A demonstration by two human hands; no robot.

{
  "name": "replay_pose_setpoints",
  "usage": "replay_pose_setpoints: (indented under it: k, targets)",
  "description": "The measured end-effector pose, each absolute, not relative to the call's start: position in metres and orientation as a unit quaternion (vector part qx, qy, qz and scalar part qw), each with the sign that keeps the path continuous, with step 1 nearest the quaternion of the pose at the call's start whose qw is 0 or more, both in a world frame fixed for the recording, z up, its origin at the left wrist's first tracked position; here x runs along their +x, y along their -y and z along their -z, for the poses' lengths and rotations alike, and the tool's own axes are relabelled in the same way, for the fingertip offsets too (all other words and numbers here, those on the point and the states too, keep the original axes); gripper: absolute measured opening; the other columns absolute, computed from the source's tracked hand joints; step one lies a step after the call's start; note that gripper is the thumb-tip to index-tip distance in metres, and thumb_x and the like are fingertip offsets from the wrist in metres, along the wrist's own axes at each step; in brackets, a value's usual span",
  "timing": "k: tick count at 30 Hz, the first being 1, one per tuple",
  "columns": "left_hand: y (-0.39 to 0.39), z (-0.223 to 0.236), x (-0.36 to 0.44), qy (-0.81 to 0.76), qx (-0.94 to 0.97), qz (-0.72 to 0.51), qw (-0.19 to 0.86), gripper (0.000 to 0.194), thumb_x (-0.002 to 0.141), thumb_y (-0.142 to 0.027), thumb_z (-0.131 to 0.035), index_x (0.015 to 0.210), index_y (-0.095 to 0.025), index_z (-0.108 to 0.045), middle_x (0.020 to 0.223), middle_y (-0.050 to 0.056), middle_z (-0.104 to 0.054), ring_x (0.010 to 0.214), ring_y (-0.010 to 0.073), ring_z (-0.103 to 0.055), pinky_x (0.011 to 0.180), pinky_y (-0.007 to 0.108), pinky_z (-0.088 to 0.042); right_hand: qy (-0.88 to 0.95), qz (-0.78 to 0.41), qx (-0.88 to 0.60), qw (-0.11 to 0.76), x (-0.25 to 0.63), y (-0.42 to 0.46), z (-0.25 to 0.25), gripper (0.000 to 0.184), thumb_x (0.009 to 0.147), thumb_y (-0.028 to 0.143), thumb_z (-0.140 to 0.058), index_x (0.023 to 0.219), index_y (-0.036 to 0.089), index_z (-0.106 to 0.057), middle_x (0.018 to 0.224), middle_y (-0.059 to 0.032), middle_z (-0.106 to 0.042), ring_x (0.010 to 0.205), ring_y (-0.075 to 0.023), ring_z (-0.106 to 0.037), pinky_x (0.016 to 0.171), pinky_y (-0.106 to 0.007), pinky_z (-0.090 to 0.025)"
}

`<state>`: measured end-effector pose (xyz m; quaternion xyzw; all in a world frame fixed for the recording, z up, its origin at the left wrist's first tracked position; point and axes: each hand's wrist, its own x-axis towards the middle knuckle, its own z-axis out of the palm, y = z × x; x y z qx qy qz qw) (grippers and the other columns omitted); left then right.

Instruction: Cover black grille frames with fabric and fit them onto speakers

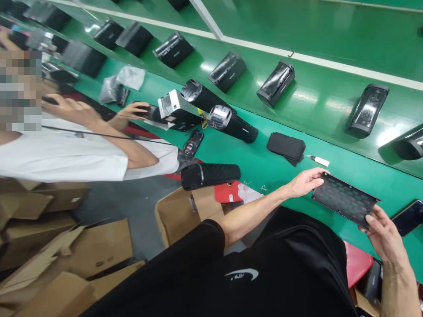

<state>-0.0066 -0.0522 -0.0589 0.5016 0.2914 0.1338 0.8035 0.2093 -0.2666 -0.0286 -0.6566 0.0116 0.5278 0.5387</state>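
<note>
Between my two hands is a thin black perforated panel (pixel 345 196), rectangular and slightly tilted over the green bench. My left hand (pixel 307 182) pinches its upper left corner between thumb and fingers. At the opposite end, my right hand (pixel 381 226) grips the lower right edge, thumb on the face. A pile of flat black pieces (pixel 286 147) lies a little beyond my left hand. Close to the pile is a small white tube or bottle (pixel 320 161) with a dark tip. A dark phone (pixel 408 218) lies right of my right hand.
Black speaker-like units (pixel 276 83) stand in a row on the green conveyor (pixel 317 75). Two cylindrical black units (pixel 233 124) lie on the bench, another (pixel 211 175) at its near edge. At left a co-worker in a white shirt (pixel 82 152) handles something dark. Cardboard boxes (pixel 102 246) crowd the floor.
</note>
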Motion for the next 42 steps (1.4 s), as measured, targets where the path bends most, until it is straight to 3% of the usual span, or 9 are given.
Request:
replay_pose_setpoints:
  k: [4,9,15,19,25,29,36,40,42]
  targets:
    - [0.053,0.057,-0.006,-0.293,0.531,-0.130,0.785,0.054,0.094,-0.051,-0.070,0.131,-0.012,-0.066,0.100,0.007,-0.067,0.092,0.0162,-0.060,0.091,0.029,-0.047,0.011,-0.549,-0.646,0.530,0.210,0.267,0.024,0.050,0.063,0.037,-0.099,0.104,0.025,-0.073,0.080,0.0019,-0.062,0.054,-0.0084,-0.042,0.049,-0.025,-0.046]
    - [0.053,0.057,-0.006,-0.290,0.543,-0.137,0.776,0.053,0.095,-0.050,-0.068,0.133,-0.013,-0.065,0.105,0.008,-0.068,0.096,0.0172,-0.061,0.093,0.028,-0.047,0.018,-0.561,-0.641,0.523,0.212,0.263,0.022,0.052,0.065,0.041,-0.098,0.108,0.025,-0.072,0.098,-0.0044,-0.067,0.064,-0.0127,-0.055,0.051,-0.027,-0.049]
    - [0.054,0.070,-0.003,-0.284,0.531,-0.143,0.786,0.056,0.094,-0.053,-0.069,0.133,-0.013,-0.065,0.113,0.011,-0.070,0.101,0.0195,-0.065,0.097,0.032,-0.048,0.012,-0.578,-0.650,0.494,0.210,0.258,0.027,0.055,0.057,0.040,-0.100,0.102,0.025,-0.071,0.075,0.0015,-0.059,0.054,-0.0114,-0.050,0.045,-0.024,-0.042]
    - [0.054,0.080,-0.001,-0.289,0.503,-0.145,0.801,0.061,0.089,-0.057,-0.074,0.131,-0.013,-0.065,0.112,0.011,-0.072,0.101,0.0198,-0.066,0.095,0.032,-0.049,-0.002,-0.575,-0.651,0.495,0.209,0.257,0.033,0.044,0.066,0.049,-0.095,0.097,0.027,-0.071,0.069,0.0017,-0.054,0.053,-0.0135,-0.050,0.044,-0.026,-0.040]
    - [0.053,0.089,0.002,-0.319,0.472,-0.130,0.811,0.067,0.083,-0.057,-0.081,0.131,-0.012,-0.066,0.098,0.007,-0.072,0.088,0.0171,-0.065,0.086,0.030,-0.049,0.004,-0.565,-0.667,0.486,0.213,0.255,0.036,0.033,0.069,0.053,-0.092,0.086,0.031,-0.073,0.065,0.0015,-0.049,0.049,-0.0139,-0.042,0.041,-0.030,-0.036]
    - [0.053,0.090,0.005,-0.315,0.441,-0.135,0.829,0.069,0.081,-0.059,-0.082,0.129,-0.012,-0.067,0.091,0.005,-0.070,0.081,0.0159,-0.063,0.079,0.028,-0.049,-0.006,-0.543,-0.673,0.502,0.214,0.256,0.041,0.039,0.070,0.059,-0.089,0.091,0.028,-0.076,0.069,-0.0010,-0.055,0.053,-0.0161,-0.047,0.043,-0.031,-0.041]
    - [0.054,0.094,0.007,-0.340,0.442,-0.135,0.819,0.068,0.079,-0.058,-0.083,0.127,-0.012,-0.065,0.078,-0.002,-0.062,0.064,0.0081,-0.048,0.064,0.022,-0.038,-0.005,-0.517,-0.677,0.523,0.206,0.250,0.047,0.048,0.069,0.064,-0.090,0.081,0.022,-0.069,0.059,0.0012,-0.054,0.047,-0.0126,-0.046,0.044,-0.025,-0.041]
    - [0.048,0.090,0.004,-0.329,0.378,-0.120,0.857,0.068,0.075,-0.058,-0.086,0.123,-0.015,-0.065,0.083,0.001,-0.067,0.066,0.0106,-0.056,0.063,0.023,-0.042,0.004,-0.497,-0.679,0.541,0.212,0.243,0.039,0.050,0.067,0.062,-0.091,0.086,0.020,-0.072,0.062,0.0006,-0.058,0.044,-0.0113,-0.045,0.040,-0.024,-0.039]
    - [0.039,0.088,0.005,-0.304,0.320,-0.084,0.893,0.066,0.079,-0.069,-0.078,0.116,-0.016,-0.066,0.085,0.004,-0.070,0.065,0.0126,-0.060,0.061,0.024,-0.045,0.012,-0.504,-0.677,0.536,0.220,0.239,0.030,0.051,0.067,0.061,-0.092,0.090,0.019,-0.073,0.063,0.0000,-0.059,0.043,-0.0114,-0.045,0.037,-0.025,-0.038]
